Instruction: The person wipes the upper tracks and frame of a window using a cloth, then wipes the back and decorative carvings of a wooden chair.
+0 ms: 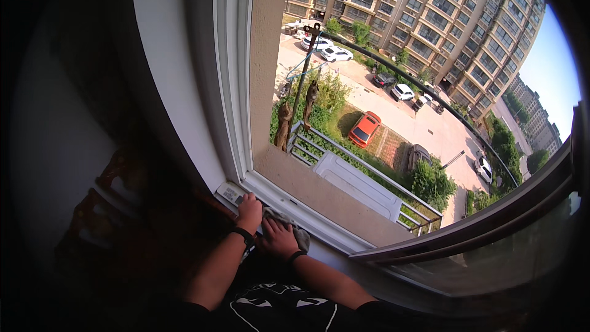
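Observation:
My left hand is at the inner windowsill, its fingers curled at the edge of a grey-green cloth; whether they grip it cannot be told. Just right of it, my right hand presses on the crumpled cloth, which lies on the sill against the white window frame. A pale flat object with a printed label lies at the sill's left corner, beyond my left hand. Both wrists wear dark bands.
The window sash stands open on the right. Outside are a metal railing, a pale outdoor unit's top and hanging brown items on a rack. A white wall edge rises at left; dark reddish furniture stands below it.

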`<action>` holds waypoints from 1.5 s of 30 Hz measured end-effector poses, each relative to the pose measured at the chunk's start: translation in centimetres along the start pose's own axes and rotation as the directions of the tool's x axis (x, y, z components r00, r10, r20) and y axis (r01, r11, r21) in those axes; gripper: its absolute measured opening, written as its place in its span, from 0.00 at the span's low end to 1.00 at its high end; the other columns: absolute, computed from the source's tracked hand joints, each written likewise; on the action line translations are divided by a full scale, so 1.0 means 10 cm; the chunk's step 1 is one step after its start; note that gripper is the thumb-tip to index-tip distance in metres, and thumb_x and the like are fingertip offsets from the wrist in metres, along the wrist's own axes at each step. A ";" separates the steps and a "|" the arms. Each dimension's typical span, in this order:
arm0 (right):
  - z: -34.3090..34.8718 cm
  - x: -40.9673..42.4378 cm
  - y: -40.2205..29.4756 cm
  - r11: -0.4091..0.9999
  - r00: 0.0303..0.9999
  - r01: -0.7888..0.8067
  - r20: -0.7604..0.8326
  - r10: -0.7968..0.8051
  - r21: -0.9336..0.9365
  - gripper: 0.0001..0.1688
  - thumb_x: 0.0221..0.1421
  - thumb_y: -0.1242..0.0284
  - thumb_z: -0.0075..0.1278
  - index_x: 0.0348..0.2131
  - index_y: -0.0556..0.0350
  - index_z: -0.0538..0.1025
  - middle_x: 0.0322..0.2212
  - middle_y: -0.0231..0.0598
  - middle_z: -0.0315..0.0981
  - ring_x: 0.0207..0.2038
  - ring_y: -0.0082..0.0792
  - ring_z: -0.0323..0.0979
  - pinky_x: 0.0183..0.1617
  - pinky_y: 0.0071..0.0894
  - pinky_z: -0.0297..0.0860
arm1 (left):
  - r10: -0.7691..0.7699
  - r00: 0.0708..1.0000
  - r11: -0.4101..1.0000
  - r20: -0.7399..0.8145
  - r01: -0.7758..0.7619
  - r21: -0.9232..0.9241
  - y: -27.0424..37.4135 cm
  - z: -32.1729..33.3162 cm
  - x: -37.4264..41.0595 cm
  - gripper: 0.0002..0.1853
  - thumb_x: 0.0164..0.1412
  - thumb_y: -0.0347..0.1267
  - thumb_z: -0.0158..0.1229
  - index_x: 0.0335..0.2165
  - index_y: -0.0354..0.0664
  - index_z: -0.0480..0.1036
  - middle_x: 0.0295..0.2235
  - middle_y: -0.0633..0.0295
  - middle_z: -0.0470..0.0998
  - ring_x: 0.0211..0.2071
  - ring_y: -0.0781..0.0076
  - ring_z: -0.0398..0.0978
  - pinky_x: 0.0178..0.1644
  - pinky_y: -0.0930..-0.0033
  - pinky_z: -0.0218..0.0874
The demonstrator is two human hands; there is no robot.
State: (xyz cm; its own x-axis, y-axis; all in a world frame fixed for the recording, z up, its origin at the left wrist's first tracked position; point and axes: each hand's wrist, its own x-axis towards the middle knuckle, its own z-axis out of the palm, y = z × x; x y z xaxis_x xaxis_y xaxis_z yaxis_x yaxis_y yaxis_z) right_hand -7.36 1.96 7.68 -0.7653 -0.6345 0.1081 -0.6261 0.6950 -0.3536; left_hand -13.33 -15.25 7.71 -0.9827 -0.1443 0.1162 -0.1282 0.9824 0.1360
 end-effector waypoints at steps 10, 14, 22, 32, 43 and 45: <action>0.04 0.02 0.05 0.999 1.000 0.031 -0.001 -0.031 -0.030 0.45 0.57 0.53 0.50 0.68 0.49 0.59 0.67 0.42 0.57 0.66 0.41 0.59 0.63 0.66 0.57 | 0.168 0.984 0.976 -0.064 -0.175 -0.128 -0.23 0.06 0.01 0.02 0.44 0.28 0.64 0.22 0.42 0.79 0.38 0.60 0.73 0.45 0.56 0.70 0.45 0.58 0.70; 0.01 0.01 0.08 0.999 1.000 0.020 0.015 -0.019 -0.032 0.44 0.56 0.54 0.51 0.67 0.50 0.59 0.66 0.42 0.58 0.66 0.41 0.59 0.62 0.63 0.57 | 0.209 0.977 0.964 -0.034 -0.212 -0.158 -0.22 0.02 0.08 0.04 0.42 0.29 0.67 0.21 0.41 0.79 0.38 0.60 0.73 0.46 0.56 0.70 0.45 0.57 0.70; 0.08 0.05 0.12 1.000 1.000 0.022 0.011 -0.022 0.000 0.46 0.55 0.54 0.52 0.67 0.53 0.59 0.65 0.44 0.59 0.64 0.41 0.60 0.62 0.59 0.57 | 0.299 0.947 0.923 -0.118 -0.319 -0.217 -0.22 -0.12 0.06 0.05 0.42 0.29 0.68 0.21 0.40 0.78 0.38 0.61 0.73 0.44 0.57 0.71 0.44 0.57 0.69; 0.16 0.02 0.17 0.999 0.998 0.009 -0.066 -0.006 0.045 0.43 0.55 0.57 0.52 0.65 0.53 0.62 0.62 0.41 0.65 0.62 0.39 0.64 0.63 0.53 0.57 | 0.256 0.965 0.885 -0.051 -0.255 -0.390 -0.34 -0.19 -0.02 0.07 0.45 0.28 0.67 0.27 0.36 0.79 0.41 0.57 0.78 0.43 0.53 0.76 0.47 0.57 0.70; 0.28 0.02 0.24 1.000 0.987 0.029 -0.161 -0.028 0.008 0.42 0.55 0.57 0.52 0.65 0.53 0.64 0.61 0.40 0.66 0.59 0.37 0.67 0.62 0.50 0.59 | 0.311 0.894 0.870 -0.323 -0.405 -0.282 -0.12 -0.28 -0.25 0.11 0.56 0.26 0.61 0.39 0.37 0.77 0.42 0.54 0.78 0.44 0.49 0.76 0.48 0.54 0.69; 0.27 0.01 0.23 1.000 0.992 0.020 -0.123 -0.018 0.012 0.42 0.55 0.57 0.52 0.65 0.54 0.64 0.61 0.41 0.65 0.60 0.37 0.65 0.64 0.50 0.57 | 0.321 0.885 0.863 -0.336 -0.420 -0.280 -0.11 -0.24 -0.33 0.09 0.56 0.26 0.60 0.38 0.38 0.77 0.40 0.54 0.78 0.42 0.49 0.75 0.47 0.54 0.69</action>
State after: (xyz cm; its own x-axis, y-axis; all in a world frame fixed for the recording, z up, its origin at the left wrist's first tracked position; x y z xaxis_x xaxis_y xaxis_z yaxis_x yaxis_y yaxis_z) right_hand -8.52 2.56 4.33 -0.7662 -0.6008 0.2278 -0.6394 0.6780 -0.3625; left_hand -9.62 -16.11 9.55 -0.8663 0.1479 0.4772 0.3392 0.8754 0.3444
